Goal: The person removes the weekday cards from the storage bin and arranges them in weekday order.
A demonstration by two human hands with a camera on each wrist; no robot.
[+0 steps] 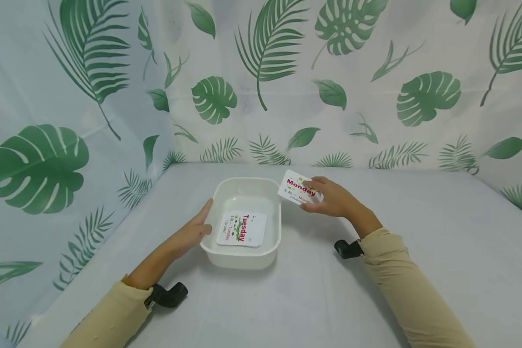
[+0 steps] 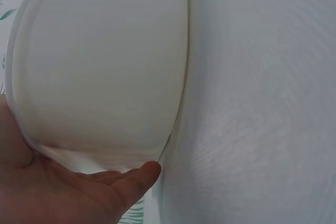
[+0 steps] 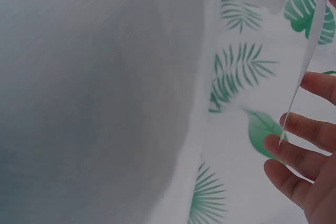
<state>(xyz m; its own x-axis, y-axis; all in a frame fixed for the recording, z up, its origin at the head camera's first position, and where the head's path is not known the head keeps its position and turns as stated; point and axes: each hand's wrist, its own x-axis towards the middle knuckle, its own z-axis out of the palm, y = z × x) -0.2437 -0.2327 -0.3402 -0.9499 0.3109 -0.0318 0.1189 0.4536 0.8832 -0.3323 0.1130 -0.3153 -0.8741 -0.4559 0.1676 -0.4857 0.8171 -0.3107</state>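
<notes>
A white plastic tub (image 1: 244, 261) stands on the table, with a white card (image 1: 255, 231) printed "Tuesday" lying inside it. My left hand (image 1: 191, 234) holds the tub's left rim, its thumb over the edge and its fingers along the outside. In the left wrist view the fingers (image 2: 134, 182) lie against the tub's wall (image 2: 105, 66). Just right of the tub, my right hand (image 1: 330, 197) grips a white card (image 1: 299, 188) printed "Monday" by its right part, raised above the table. The right wrist view shows this card (image 3: 304, 66) nearly edge-on, with fingertips touching it.
A pale cloth covers the table (image 1: 287, 304). Behind it and to the left hang curtains (image 1: 278, 125) with green leaf prints. A black wrist-worn device (image 1: 169, 295) sits at the left wrist, and another black device (image 1: 348, 249) at the right.
</notes>
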